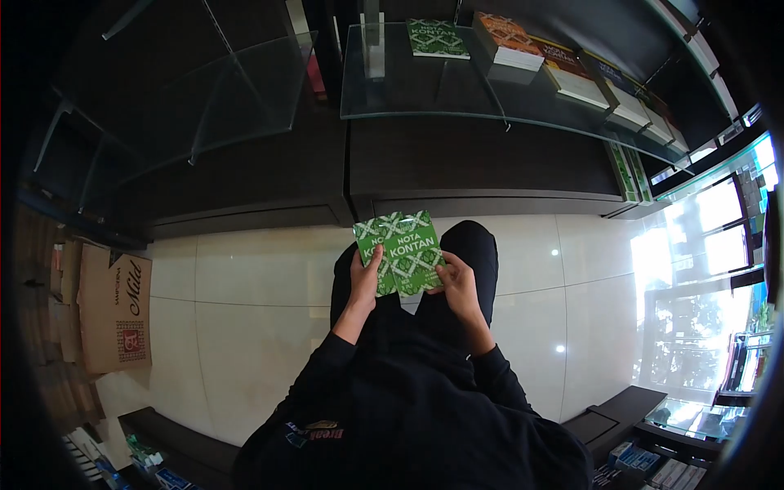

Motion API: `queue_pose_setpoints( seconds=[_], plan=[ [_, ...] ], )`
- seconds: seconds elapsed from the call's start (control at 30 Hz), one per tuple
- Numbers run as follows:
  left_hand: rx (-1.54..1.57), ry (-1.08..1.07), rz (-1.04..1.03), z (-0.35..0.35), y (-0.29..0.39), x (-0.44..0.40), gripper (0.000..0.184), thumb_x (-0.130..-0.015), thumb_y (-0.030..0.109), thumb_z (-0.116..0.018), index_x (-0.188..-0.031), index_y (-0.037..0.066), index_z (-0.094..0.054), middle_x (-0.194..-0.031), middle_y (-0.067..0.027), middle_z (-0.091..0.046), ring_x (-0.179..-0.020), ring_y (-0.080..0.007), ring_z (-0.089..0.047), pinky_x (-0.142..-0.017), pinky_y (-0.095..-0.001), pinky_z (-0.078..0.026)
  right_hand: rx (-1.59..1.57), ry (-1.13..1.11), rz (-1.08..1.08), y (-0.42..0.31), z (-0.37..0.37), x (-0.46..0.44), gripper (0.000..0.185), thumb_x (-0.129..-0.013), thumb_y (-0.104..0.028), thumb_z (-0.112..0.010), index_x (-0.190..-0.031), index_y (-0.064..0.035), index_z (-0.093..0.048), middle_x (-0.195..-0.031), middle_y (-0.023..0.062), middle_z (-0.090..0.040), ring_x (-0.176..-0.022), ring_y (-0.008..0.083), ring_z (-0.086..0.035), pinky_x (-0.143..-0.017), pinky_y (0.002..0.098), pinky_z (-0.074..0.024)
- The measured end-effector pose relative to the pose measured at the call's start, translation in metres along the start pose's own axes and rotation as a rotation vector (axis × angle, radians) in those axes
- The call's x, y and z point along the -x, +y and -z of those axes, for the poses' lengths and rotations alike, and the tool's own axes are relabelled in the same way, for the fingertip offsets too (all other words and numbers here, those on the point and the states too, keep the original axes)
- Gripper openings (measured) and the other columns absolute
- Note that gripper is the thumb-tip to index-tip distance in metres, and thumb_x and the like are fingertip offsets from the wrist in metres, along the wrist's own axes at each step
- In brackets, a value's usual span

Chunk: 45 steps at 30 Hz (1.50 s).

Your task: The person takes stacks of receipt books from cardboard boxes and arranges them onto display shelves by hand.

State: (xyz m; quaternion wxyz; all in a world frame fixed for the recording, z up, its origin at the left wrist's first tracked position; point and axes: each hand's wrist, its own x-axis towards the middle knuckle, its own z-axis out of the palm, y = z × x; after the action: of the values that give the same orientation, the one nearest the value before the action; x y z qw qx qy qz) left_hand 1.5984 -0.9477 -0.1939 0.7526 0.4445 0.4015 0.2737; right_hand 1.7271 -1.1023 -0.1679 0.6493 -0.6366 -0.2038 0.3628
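Observation:
Two green receipt books marked "NOTA KONTAN" are held over my lap, one overlapping the other. My left hand (366, 278) grips the left receipt book (370, 230), its thumb lying on the cover. On the other side, my right hand (459, 286) pinches the lower right corner of the right receipt book (414, 251), which lies on top and hides part of the left one. A whitish corner (411, 303) sticks out below the books; what it belongs to I cannot make out.
Ahead is a dark cabinet (490, 163) with a glass shelf (425, 102) above. On it sit a green receipt book (438, 39), an orange stack (508, 41) and several other stacks. A cardboard box (116, 310) stands at left on the tiled floor (245, 327). Bright glass is at right.

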Motion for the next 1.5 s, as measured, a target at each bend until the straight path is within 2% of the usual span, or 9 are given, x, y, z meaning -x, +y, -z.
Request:
queue_pose_setpoints(
  seconds=[0.4,0.63,0.73,0.9,1.0,1.13,1.23,1.33,1.5],
  plan=[
    [0.015,-0.018,0.043,0.002,-0.019,0.008,0.048,-0.091,0.036,-0.069,-0.121,0.003,-0.054,-0.112,-0.0054,-0.062,-0.102,-0.0132,-0.058,-0.088,-0.0295,-0.046,0.027,0.050,0.547,-0.209,0.006,-0.069,0.034,-0.099,-0.014,-0.052,-0.128,0.0041,-0.048,-0.090,0.0123,-0.069,-0.077,0.0167,-0.068,-0.062,0.0267,-0.0601],
    [0.052,-0.081,0.060,0.004,-0.029,0.014,0.047,-0.091,0.036,-0.069,-0.120,0.003,-0.054,-0.111,-0.0047,-0.062,-0.101,-0.0122,-0.058,-0.088,-0.0292,-0.046,0.122,0.140,0.505,-0.274,0.008,-0.201,0.038,-0.095,-0.007,-0.055,-0.120,0.0202,-0.045,-0.095,0.0185,-0.067,-0.081,0.0245,-0.071,-0.065,0.0298,-0.0620],
    [0.053,-0.080,0.039,0.004,-0.023,0.015,0.045,-0.091,0.036,-0.069,-0.119,0.003,-0.055,-0.109,-0.0041,-0.063,-0.100,-0.0117,-0.058,-0.087,-0.0290,-0.046,0.153,0.066,0.487,-0.271,0.011,-0.231,0.042,-0.096,-0.009,-0.055,-0.122,0.0223,-0.043,-0.111,0.0257,-0.061,-0.078,0.0284,-0.071,-0.068,0.0273,-0.0597],
    [0.067,-0.053,0.024,0.005,-0.019,0.012,0.044,-0.090,0.035,-0.070,-0.118,0.004,-0.056,-0.107,-0.0036,-0.063,-0.097,-0.0112,-0.058,-0.085,-0.0288,-0.047,0.679,0.379,0.481,-0.276,-0.002,-0.223,0.037,-0.087,-0.023,-0.067,-0.106,0.0094,-0.065,-0.081,0.0213,-0.069,-0.079,0.0282,-0.072,-0.066,0.0388,-0.0552],
    [0.060,-0.035,0.031,0.005,-0.023,0.009,0.043,-0.090,0.035,-0.070,-0.118,0.004,-0.056,-0.107,-0.0036,-0.063,-0.097,-0.0110,-0.058,-0.085,-0.0287,-0.047,1.123,0.580,0.585,-0.270,-0.007,-0.216,0.035,-0.085,-0.026,-0.068,-0.096,0.0071,-0.068,-0.083,0.0223,-0.067,-0.087,0.0372,-0.068,-0.069,0.0475,-0.0539],
    [0.076,-0.038,0.043,0.009,-0.029,0.009,0.043,-0.090,0.034,-0.070,-0.118,0.004,-0.056,-0.107,-0.0036,-0.063,-0.098,-0.0108,-0.058,-0.085,-0.0285,-0.047,1.160,0.637,0.802,-0.264,-0.006,-0.207,0.040,-0.083,-0.034,-0.071,-0.108,-0.0033,-0.069,-0.100,0.0229,-0.064,-0.103,0.0420,-0.058,-0.087,0.0474,-0.0483],
    [0.077,-0.033,0.056,0.009,-0.030,0.008,0.043,-0.090,0.034,-0.070,-0.118,0.004,-0.056,-0.107,-0.0039,-0.063,-0.098,-0.0110,-0.058,-0.085,-0.0284,-0.047,1.055,0.227,0.956,-0.261,0.010,-0.207,0.043,-0.082,-0.035,-0.072,-0.116,-0.0090,-0.068,-0.108,0.0240,-0.063,-0.109,0.0412,-0.056,-0.096,0.0464,-0.0432],
    [0.069,-0.022,0.060,0.007,-0.029,0.009,0.043,-0.090,0.034,-0.070,-0.118,0.004,-0.056,-0.107,-0.0045,-0.063,-0.098,-0.0115,-0.058,-0.085,-0.0285,-0.047,0.983,0.008,0.798,-0.261,0.017,-0.213,0.041,-0.084,-0.031,-0.071,-0.120,-0.0130,-0.067,-0.112,0.0232,-0.063,-0.116,0.0379,-0.054,-0.101,0.0463,-0.0395],
    [0.035,-0.032,0.049,0.006,-0.036,0.006,0.043,-0.091,0.033,-0.069,-0.119,0.004,-0.055,-0.109,-0.0048,-0.063,-0.098,-0.0125,-0.059,-0.084,-0.0292,-0.048,0.992,-0.022,0.828,-0.264,0.017,-0.227,0.036,-0.086,-0.024,-0.068,-0.121,-0.0131,-0.066,-0.115,0.0218,-0.062,-0.115,0.0372,-0.055,-0.101,0.0443,-0.0394]
  ],
)
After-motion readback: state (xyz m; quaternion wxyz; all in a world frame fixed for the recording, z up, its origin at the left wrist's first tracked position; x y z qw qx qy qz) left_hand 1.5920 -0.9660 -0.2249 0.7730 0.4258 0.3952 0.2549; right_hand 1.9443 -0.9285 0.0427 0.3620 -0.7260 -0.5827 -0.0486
